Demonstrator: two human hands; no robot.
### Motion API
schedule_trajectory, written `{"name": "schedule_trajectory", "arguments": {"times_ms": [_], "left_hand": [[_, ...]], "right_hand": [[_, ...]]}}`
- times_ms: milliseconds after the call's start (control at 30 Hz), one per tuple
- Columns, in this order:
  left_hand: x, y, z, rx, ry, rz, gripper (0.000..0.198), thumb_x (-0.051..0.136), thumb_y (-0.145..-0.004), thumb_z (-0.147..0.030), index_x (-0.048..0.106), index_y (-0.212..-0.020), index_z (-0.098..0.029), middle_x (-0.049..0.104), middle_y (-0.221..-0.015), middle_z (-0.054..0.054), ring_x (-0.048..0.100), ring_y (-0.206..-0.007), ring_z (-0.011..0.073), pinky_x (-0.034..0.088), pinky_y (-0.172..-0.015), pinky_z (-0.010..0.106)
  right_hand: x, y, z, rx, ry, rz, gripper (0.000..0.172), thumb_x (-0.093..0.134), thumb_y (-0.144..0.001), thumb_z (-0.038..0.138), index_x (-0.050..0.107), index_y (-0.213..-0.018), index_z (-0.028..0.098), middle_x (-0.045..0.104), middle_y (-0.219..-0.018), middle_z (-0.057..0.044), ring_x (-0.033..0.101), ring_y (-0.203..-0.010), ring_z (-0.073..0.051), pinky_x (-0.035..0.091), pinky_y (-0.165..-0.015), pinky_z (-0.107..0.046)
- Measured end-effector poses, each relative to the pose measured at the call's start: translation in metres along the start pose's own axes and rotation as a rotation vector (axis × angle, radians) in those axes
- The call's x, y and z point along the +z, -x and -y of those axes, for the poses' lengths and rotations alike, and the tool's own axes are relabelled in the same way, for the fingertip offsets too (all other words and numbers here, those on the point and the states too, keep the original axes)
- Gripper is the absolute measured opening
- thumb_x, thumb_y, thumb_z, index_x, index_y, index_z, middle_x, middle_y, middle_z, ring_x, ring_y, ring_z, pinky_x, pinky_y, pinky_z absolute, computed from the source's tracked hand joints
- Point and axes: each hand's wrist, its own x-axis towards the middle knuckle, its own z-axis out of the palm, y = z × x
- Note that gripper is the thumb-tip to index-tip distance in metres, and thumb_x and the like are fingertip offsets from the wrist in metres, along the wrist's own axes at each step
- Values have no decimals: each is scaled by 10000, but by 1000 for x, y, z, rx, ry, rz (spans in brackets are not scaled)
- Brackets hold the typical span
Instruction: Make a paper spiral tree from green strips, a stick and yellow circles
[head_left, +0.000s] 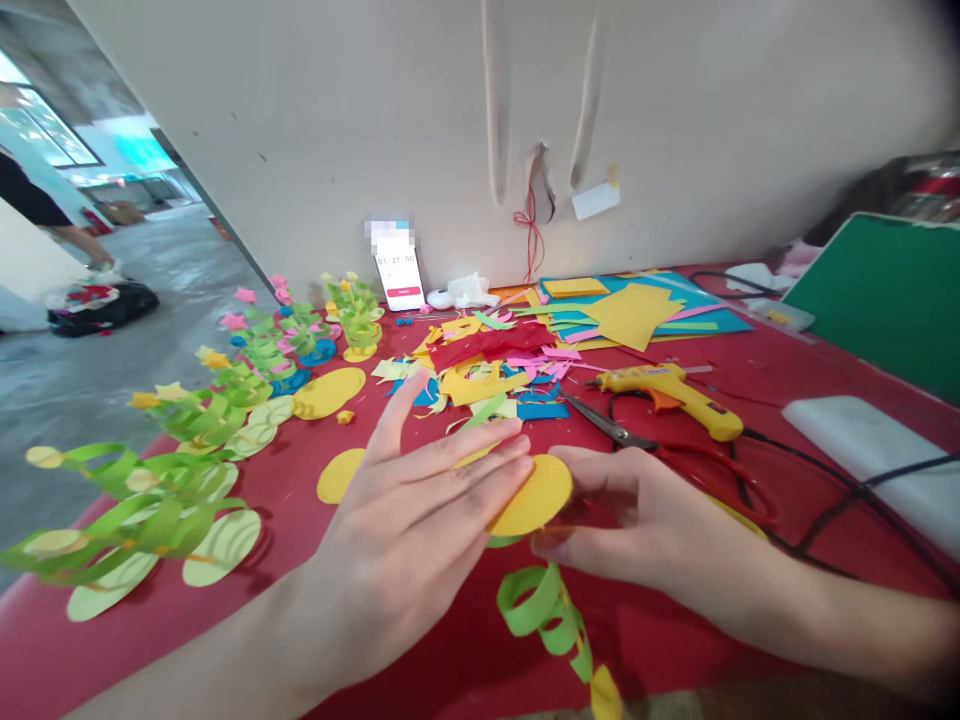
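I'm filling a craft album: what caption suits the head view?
Left hand touching a yellow disc, right hand holding its edge, green spiral below.

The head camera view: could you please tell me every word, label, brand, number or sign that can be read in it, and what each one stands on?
"01:21:00" on the screen of the phone leaning against the wall.
Screen top: blurred out, unreadable.
Red button on that screen: lettering too small to read.
Yellow glue gun: markings too small to read.
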Motion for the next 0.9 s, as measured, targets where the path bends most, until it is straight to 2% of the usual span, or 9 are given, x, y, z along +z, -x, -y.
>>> {"name": "schedule_trajectory", "arguments": {"times_ms": [167, 267, 400, 567, 700, 800, 900], "left_hand": [[0, 4, 1, -3, -51, 53, 278, 516, -808, -100, 539, -1085, -91, 623, -1107, 65, 522, -1105, 162, 36, -1110, 494], [0, 5, 2, -16, -41, 33, 271, 503, -809, -72, 542, -1077, -87, 635, -1083, 74, 537, -1087, 163, 36, -1102, 515], [-2, 3, 2, 10, -18, 47, 268, 420, -833, -23, 548, -1065, -64, 632, -1083, 87, 534, -1093, 153, 39, -1112, 489], [-4, 2, 1, -8, -79, 50, 240, 500, -824, -97, 556, -1056, -87, 627, -1097, 67, 537, -1089, 146, 49, -1118, 471], [-5, 4, 0, 24, -51, 61, 243, 441, -846, -62, 539, -1068, -78, 638, -1075, 56, 540, -1081, 125, 58, -1116, 474], [-5, 5, 0, 20, -41, 51, 254, 478, -828, -67, 532, -1076, -82, 633, -1087, 49, 535, -1089, 128, 67, -1119, 460], [-3, 6, 1, 28, -26, 52, 265, 466, -845, -93, 514, -1105, -89, 615, -1121, 36, 489, -1139, 116, 27, -1127, 420]], "right_hand": [[0, 0, 0, -7, 22, -15, 122, 629, -693, 280, 623, -721, 162, 594, -766, -12, 541, -725, -126, 455, -740, -271], [0, -2, -1, -5, 7, -5, 108, 620, -700, 264, 615, -727, 160, 590, -775, -13, 541, -738, -127, 458, -741, -270], [0, -3, -1, -10, 31, 4, 82, 614, -701, 243, 610, -724, 164, 563, -757, -1, 520, -702, -113, 456, -721, -260], [-1, 1, -1, -40, 58, -8, 64, 613, -706, 235, 612, -713, 171, 555, -759, 2, 517, -720, -109, 455, -737, -242], [-1, 2, -2, -74, 66, 10, 36, 628, -692, 209, 613, -691, 176, 557, -759, 4, 528, -732, -109, 455, -751, -231], [-1, 2, -4, -99, 90, 28, 36, 629, -690, 198, 611, -679, 169, 561, -761, -1, 538, -737, -113, 458, -736, -227], [-1, 2, -5, -139, 118, 41, 36, 631, -691, 201, 613, -678, 172, 581, -769, 7, 550, -757, -106, 452, -731, -202]]}}
